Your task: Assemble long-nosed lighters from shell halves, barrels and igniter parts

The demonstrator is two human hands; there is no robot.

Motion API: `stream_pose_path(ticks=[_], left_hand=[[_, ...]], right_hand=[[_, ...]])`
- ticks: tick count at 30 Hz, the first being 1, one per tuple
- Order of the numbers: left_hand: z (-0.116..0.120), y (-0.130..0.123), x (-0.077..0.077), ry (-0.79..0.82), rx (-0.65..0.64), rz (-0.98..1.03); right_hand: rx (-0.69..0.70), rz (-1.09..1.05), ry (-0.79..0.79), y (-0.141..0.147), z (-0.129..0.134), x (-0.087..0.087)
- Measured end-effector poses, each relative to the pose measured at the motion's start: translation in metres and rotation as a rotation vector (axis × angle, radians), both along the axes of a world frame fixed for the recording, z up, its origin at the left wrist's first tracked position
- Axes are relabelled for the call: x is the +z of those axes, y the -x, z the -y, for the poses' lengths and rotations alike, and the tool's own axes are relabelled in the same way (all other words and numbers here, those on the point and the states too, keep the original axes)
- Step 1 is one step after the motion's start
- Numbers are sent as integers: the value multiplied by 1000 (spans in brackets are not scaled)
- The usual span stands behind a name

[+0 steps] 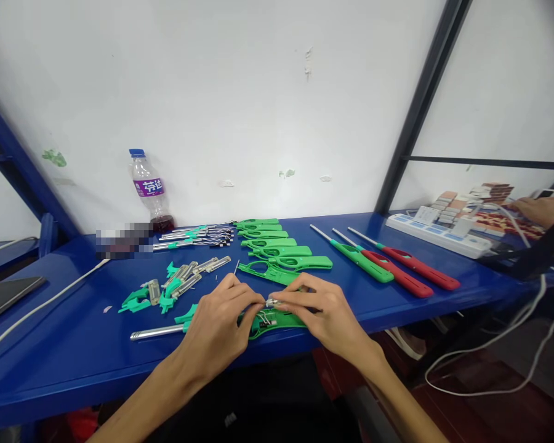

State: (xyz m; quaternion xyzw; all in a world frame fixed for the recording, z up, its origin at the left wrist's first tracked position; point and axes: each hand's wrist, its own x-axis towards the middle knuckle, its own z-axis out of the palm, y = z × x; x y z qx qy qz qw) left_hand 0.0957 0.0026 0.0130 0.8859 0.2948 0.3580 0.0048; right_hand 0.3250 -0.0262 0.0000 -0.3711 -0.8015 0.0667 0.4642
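Observation:
A small shiny, clear-looking part (271, 303) sits between the fingertips of both my hands, mostly covered by them. My left hand (224, 314) is closed in a pinch at its left end, while my right hand (330, 311) pinches it from the right. Just below lies an open green lighter handle shell (281, 321) with thin wires and a black piece inside. Its metal tube (157, 333) sticks out leftward from under my left hand. Behind my fingers rests another green handle shell (270, 272).
Clear tanks with teal triggers (173, 286) lie at left. Metal tubes with wires (194, 235) and several green shells (277, 251) are stacked behind. Assembled lighters (397, 264) lie at right, near a power strip (438, 235). A bottle (151, 191) stands by the wall. Another person's hand (545, 211) shows far right.

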Motion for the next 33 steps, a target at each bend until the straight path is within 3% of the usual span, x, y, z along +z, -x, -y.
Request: stream_pose_path(ticks=[10,22,29,33], left_hand=[[0,0,1,10,16,56],[-2,0,1,58,30,34],[7,20,9,-191,26,30],[18,36,3,-165,83,25]], right_hand=[[-111,7,40,3,4,7],[-119,8,82,2,5,9],[-138,-39,141,4,3,9],[-181,-7,163,4,4,10]])
